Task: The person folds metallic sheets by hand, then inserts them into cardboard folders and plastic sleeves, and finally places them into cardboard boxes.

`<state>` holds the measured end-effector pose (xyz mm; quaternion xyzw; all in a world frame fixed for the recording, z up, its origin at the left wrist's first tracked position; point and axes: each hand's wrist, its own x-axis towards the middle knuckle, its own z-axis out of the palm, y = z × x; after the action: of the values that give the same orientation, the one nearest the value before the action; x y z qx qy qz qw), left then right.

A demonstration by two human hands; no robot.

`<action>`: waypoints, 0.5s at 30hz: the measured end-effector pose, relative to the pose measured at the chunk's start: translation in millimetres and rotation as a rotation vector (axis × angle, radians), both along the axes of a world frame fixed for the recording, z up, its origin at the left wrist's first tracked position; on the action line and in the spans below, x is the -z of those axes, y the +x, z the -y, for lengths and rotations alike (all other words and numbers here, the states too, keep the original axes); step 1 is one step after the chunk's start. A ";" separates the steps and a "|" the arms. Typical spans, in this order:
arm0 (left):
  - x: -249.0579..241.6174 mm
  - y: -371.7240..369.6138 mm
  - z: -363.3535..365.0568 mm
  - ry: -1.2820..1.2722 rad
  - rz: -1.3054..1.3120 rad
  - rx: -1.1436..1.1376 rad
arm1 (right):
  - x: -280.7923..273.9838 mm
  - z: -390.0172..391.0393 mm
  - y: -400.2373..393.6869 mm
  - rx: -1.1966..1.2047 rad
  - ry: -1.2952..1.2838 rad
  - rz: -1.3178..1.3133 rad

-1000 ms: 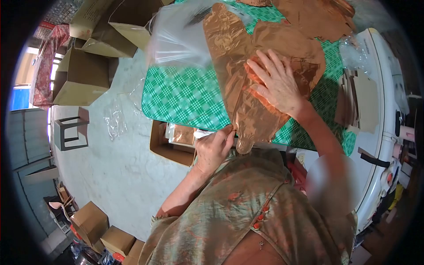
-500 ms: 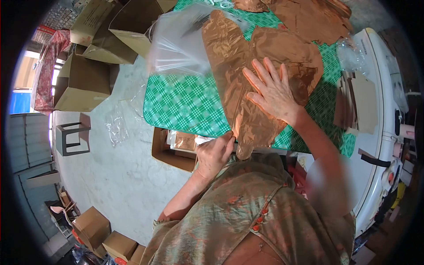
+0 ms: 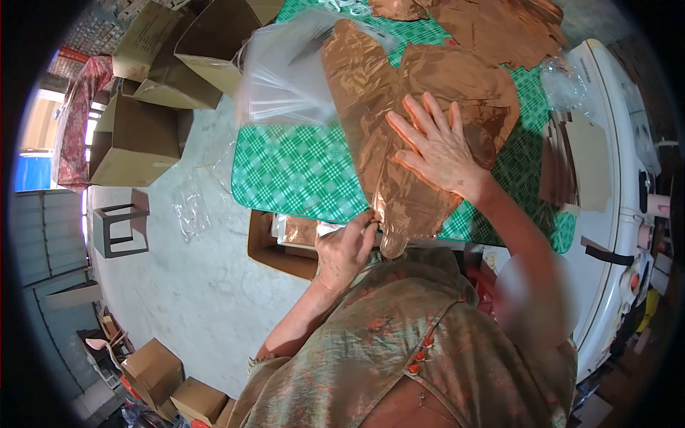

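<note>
A flat, copper-coloured foil balloon (image 3: 367, 121) lies across the green checked tablecloth (image 3: 292, 167), its narrow rounded end overhanging the near edge. My right hand (image 3: 442, 153) rests on its middle with the fingers spread, palm down. At the table's near edge, my left hand (image 3: 346, 246) is closed, thumb and finger pinching the balloon's left edge close to that narrow end. Clear plastic bags (image 3: 289, 78) are stacked beside the balloon's upper left. More copper foil (image 3: 492, 32) lies at the far side of the table.
Under the table edge stands an open carton (image 3: 264, 246) with copper packets in it. Larger cardboard boxes (image 3: 139, 143) stand at the left. Cardboard pieces (image 3: 589, 164) and crumpled clear plastic (image 3: 567, 85) lie on the right, against a white appliance (image 3: 606, 107). A small stool (image 3: 121, 232) is on the floor.
The view has shifted slightly. Both hands keep nearly the same places, the right flat on the foil and the left pinching its edge.
</note>
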<state>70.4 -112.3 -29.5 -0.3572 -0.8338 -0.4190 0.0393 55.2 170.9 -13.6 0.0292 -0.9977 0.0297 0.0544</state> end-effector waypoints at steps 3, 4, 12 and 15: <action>0.8 -0.5 0.1 0.009 -0.012 0.002 | -6.4 1.4 2.2 0.007 -0.028 -0.036; 2.1 -0.4 0.4 0.009 -0.018 0.000 | -10.1 1.9 3.8 0.010 -0.027 -0.042; 2.2 0.0 0.0 -0.023 -0.027 -0.016 | -3.0 1.9 7.2 0.015 0.010 0.005; 5.4 -0.4 0.8 -0.028 -0.049 -0.012 | -7.3 6.3 5.5 0.027 0.007 0.039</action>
<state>70.0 -113.0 -34.9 -0.3628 -0.8406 -0.3981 0.0574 60.7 164.6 -6.3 0.0153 -0.9989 0.0260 0.0353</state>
